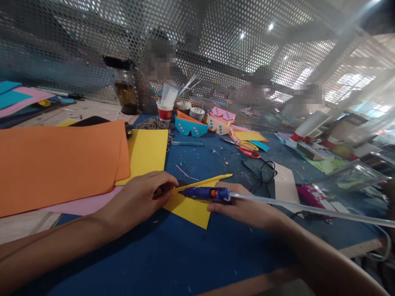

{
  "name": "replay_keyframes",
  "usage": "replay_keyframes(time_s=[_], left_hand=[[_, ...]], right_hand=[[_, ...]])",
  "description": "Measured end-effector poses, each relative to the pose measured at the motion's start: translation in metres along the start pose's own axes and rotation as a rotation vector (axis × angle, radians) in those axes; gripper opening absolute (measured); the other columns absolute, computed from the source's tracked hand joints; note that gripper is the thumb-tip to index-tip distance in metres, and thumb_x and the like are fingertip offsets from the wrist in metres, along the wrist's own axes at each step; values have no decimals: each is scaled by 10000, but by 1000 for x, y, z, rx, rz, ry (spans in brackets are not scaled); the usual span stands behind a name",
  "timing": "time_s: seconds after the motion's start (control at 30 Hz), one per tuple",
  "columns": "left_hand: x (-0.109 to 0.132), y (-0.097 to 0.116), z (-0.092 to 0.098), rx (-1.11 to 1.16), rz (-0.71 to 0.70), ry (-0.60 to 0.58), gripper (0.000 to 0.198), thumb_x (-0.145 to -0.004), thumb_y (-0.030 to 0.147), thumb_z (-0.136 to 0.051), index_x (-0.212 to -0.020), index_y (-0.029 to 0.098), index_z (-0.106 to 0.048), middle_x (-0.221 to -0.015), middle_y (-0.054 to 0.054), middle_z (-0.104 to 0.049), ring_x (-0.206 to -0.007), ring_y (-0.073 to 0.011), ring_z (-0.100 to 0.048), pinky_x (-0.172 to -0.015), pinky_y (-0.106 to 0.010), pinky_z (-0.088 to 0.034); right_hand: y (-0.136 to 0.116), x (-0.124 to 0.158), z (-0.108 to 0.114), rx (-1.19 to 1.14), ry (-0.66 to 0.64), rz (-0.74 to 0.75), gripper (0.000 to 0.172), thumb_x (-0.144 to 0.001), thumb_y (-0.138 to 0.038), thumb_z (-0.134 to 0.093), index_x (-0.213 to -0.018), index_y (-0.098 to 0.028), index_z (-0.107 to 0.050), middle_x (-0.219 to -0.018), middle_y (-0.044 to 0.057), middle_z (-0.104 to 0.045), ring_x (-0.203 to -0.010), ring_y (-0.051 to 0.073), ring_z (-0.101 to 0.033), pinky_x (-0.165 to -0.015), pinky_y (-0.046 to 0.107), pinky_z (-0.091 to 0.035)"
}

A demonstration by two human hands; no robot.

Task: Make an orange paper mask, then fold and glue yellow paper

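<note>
My right hand (230, 205) is closed around a blue hot glue gun (197, 193), whose long clear glue stick (296, 207) trails out behind to the right. The nozzle points left and meets the folded strip along the edge of a yellow paper (193, 211). Pinching that paper at its left end is my left hand (154, 193), with thumb and fingertips together. Part of the yellow paper is hidden beneath the glue gun and the right hand.
Orange sheets (58, 164) and a yellow sheet (149, 152) lie left. Behind are paper glasses (191, 126), paper cups (166, 111), a jar (126, 92) and a cutter (187, 143). Scissors (249, 152), a black cable (262, 170) and a magenta device (313, 199) lie right.
</note>
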State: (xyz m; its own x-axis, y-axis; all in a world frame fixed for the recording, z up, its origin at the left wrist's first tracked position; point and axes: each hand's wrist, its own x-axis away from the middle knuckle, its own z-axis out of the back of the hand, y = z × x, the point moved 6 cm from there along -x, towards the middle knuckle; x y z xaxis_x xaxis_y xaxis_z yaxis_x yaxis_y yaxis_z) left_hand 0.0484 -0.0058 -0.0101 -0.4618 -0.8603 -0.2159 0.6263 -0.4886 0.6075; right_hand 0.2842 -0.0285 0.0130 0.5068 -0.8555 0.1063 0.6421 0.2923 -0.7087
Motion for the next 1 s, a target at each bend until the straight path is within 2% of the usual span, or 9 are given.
replay_keyframes(time_s=[1.0], left_hand=[[1,1,-1,-33,-18,-12,239,-851,169,-564,-1034,253,-693,-922,-13,-743,-759,-174,-683,-675,-278,-499]], right_hand=[[3,1,-1,78,12,-31,309,-956,-513,-670,-1070,-229,-709,-989,23,-740,-854,190,-642,-763,314,-495]])
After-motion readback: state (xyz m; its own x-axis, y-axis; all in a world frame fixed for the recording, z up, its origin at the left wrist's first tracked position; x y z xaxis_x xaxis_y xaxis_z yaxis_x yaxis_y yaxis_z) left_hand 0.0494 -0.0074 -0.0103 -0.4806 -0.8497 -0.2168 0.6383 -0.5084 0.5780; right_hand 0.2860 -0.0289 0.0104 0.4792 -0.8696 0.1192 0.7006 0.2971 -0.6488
